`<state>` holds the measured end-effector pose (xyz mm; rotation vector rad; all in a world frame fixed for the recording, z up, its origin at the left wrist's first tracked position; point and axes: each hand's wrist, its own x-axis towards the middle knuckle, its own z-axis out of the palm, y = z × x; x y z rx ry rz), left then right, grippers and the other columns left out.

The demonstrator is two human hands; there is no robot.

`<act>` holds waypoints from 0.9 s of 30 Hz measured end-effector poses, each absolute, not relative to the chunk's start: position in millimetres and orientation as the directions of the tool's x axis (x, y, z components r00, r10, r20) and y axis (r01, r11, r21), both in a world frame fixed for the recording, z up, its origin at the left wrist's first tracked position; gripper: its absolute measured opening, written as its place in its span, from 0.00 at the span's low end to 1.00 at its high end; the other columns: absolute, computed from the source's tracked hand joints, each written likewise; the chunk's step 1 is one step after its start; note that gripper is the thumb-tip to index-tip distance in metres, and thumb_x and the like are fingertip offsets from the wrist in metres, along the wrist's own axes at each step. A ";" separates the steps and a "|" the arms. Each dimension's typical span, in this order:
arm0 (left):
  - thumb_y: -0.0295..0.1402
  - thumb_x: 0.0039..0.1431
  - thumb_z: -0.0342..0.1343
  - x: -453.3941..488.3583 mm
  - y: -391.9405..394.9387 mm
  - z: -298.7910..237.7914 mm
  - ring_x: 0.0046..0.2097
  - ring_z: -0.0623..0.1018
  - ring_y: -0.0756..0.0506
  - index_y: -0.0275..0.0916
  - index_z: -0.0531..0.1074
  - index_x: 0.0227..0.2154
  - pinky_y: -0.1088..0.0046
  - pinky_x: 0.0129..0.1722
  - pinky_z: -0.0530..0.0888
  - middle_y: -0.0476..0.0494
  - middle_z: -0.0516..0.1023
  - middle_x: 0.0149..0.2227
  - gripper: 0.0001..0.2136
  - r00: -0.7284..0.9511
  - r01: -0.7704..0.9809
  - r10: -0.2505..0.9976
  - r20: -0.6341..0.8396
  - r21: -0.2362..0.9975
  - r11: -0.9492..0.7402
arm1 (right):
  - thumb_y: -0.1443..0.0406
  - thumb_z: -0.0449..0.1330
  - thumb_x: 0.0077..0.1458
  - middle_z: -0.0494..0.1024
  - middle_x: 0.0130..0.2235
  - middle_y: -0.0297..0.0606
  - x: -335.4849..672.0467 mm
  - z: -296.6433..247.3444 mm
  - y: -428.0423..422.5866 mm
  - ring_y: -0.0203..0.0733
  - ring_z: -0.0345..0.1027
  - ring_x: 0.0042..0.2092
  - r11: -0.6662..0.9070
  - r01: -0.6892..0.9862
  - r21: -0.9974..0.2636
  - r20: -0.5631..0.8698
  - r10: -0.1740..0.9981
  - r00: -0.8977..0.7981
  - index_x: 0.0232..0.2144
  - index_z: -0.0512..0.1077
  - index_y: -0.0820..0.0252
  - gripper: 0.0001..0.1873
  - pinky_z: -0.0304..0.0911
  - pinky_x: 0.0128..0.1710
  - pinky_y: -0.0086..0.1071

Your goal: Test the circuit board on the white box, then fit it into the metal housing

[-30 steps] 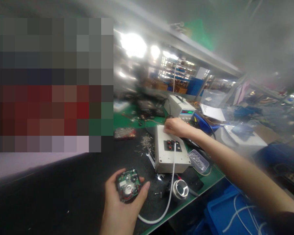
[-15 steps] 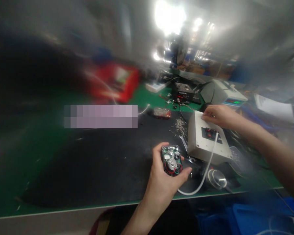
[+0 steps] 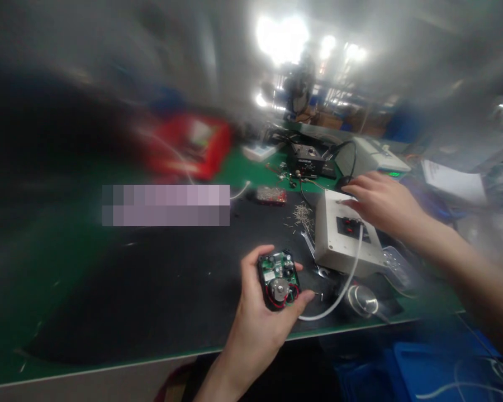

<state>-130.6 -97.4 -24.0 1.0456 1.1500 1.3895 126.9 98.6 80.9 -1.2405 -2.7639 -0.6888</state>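
My left hand (image 3: 262,312) is closed around a small black housing with a green circuit board (image 3: 279,276) inside it. A round metal part and red wires sit at the board's near end, and the open side faces up. A white cable (image 3: 347,285) runs from beside that hand up to the red and black terminals (image 3: 350,224) on a white box (image 3: 339,251). Over the far end of the box is my right hand (image 3: 381,204), its fingers stretched out and apart, fingertips at or just above the top face. I cannot tell if they touch it.
Left of the box lie a wrench (image 3: 308,245) and a pile of small metal pins (image 3: 302,215). A round glass-like dish (image 3: 362,300) stands near the front edge. Farther back are a black control unit (image 3: 310,164), a device with a green display (image 3: 373,156) and a red bin (image 3: 188,145).
My right hand has lifted slightly, its fingers spreading from the top of the box. My left hand still holds the housing, now tilted a little differently. The whole view has shifted slightly.
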 end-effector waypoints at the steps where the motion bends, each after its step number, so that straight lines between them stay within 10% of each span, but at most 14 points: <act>1: 0.35 0.58 0.71 -136.5 -98.1 -23.7 0.46 0.84 0.43 0.50 0.56 0.60 0.62 0.48 0.81 0.44 0.80 0.51 0.34 -0.147 -0.137 0.989 0.035 0.989 -0.056 | 0.61 0.59 0.70 0.79 0.49 0.49 127.4 86.6 81.6 0.53 0.69 0.52 0.567 0.744 0.353 0.299 0.685 -0.664 0.52 0.78 0.64 0.15 0.63 0.47 0.40; 6: 0.40 0.51 0.75 -172.9 -94.1 -23.4 0.55 0.78 0.35 0.44 0.66 0.55 0.53 0.57 0.76 0.39 0.74 0.56 0.32 -0.306 0.485 0.860 0.409 0.844 -0.229 | 0.56 0.60 0.71 0.80 0.43 0.38 135.0 76.0 -30.7 0.42 0.74 0.41 0.478 0.876 -0.072 0.594 0.726 -0.347 0.47 0.79 0.58 0.13 0.67 0.44 0.36; 11: 0.44 0.55 0.72 -195.5 -92.9 -18.0 0.54 0.78 0.35 0.43 0.64 0.61 0.56 0.56 0.75 0.38 0.74 0.54 0.35 -0.172 0.755 0.832 0.528 0.613 -0.232 | 0.49 0.63 0.66 0.81 0.46 0.34 152.4 -2.3 -113.0 0.43 0.76 0.40 0.309 0.908 -0.282 0.530 0.839 -0.121 0.49 0.78 0.52 0.18 0.69 0.37 0.34; 14: 0.47 0.64 0.64 -195.3 -92.0 -10.4 0.53 0.79 0.36 0.47 0.67 0.62 0.57 0.57 0.73 0.40 0.76 0.53 0.27 -0.259 0.550 0.916 0.307 0.826 -0.121 | 0.44 0.62 0.65 0.79 0.47 0.37 150.6 -31.5 -130.5 0.41 0.74 0.35 0.168 0.913 -0.372 0.417 0.909 0.002 0.56 0.75 0.53 0.26 0.70 0.34 0.34; 17: 0.54 0.71 0.50 -185.3 -89.3 -3.5 0.42 0.81 0.39 0.45 0.73 0.57 0.61 0.47 0.76 0.42 0.80 0.41 0.23 -0.214 -0.034 0.974 -0.072 0.997 0.066 | 0.43 0.64 0.63 0.78 0.52 0.39 138.9 -42.4 -130.8 0.47 0.76 0.44 0.198 0.869 -0.453 0.357 0.934 -0.027 0.58 0.73 0.53 0.30 0.72 0.45 0.37; 21: 0.56 0.71 0.45 -163.9 -88.5 -3.4 0.34 0.81 0.40 0.38 0.76 0.51 0.66 0.34 0.76 0.39 0.79 0.36 0.27 0.038 -0.585 0.958 -0.284 0.771 0.252 | 0.46 0.66 0.62 0.79 0.54 0.43 123.5 -51.6 -121.4 0.51 0.75 0.52 0.183 0.815 -0.550 0.300 0.954 -0.012 0.55 0.75 0.57 0.28 0.73 0.51 0.39; 27: 0.52 0.73 0.48 -143.3 -95.4 -13.3 0.42 0.82 0.41 0.38 0.75 0.54 0.66 0.43 0.78 0.37 0.81 0.44 0.23 0.079 -0.722 0.949 -0.304 0.639 0.265 | 0.48 0.67 0.60 0.84 0.39 0.38 105.7 -26.8 -124.8 0.46 0.79 0.36 0.178 0.757 -0.628 0.340 0.938 0.062 0.43 0.80 0.58 0.21 0.76 0.33 0.31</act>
